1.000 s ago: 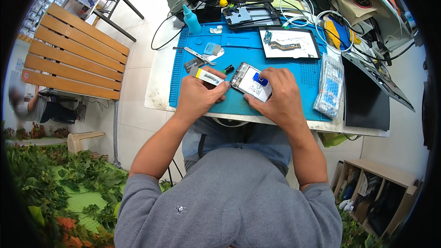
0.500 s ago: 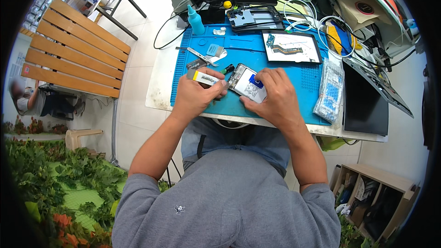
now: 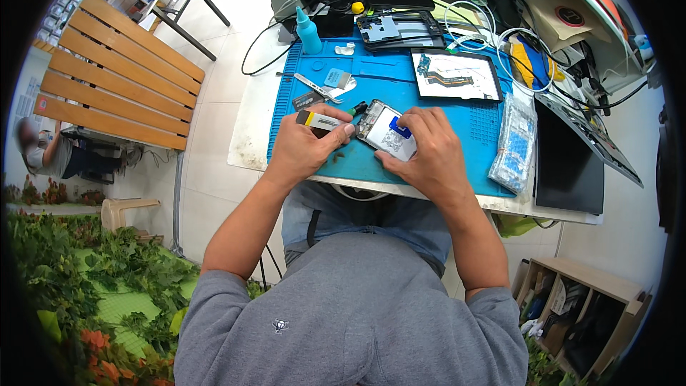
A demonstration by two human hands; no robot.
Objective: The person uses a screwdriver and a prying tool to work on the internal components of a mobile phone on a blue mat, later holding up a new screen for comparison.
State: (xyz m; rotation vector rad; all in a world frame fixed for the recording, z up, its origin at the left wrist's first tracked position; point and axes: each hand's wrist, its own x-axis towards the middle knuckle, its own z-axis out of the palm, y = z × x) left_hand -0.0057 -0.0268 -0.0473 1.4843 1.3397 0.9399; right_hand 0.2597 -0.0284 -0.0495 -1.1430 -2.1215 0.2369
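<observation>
My left hand [image 3: 306, 141] is closed around a small grey, yellow and white tube-like item [image 3: 321, 121], its thumb pointing toward an opened phone [image 3: 386, 136]. The phone lies tilted, with its white inside up and metal parts at one end. My right hand [image 3: 429, 146] grips that phone, fingertips at a small blue piece [image 3: 400, 126] on it and thumb at the lower edge. A dark green-and-black small item [image 3: 357, 109] is just left of the phone's top. Metal tweezers [image 3: 311, 86], a grey-and-blue scraper-like piece [image 3: 336, 77] and a dark flat piece [image 3: 304, 100] lie above my left hand.
A blue mat [image 3: 461, 129] covers the bench, holding a parts board [image 3: 479, 64], phone frame [image 3: 400, 28], cyan bottle [image 3: 307, 32] and wrapped bundle [image 3: 509, 157]. Cables and dark screens crowd the back and right. A person [image 3: 53, 150] sits at far left near a slatted bench [image 3: 118, 78].
The view has shifted slightly, with the bench appearing a little lower. Both hands keep the same hold on the tube-like item and the phone, with very little movement.
</observation>
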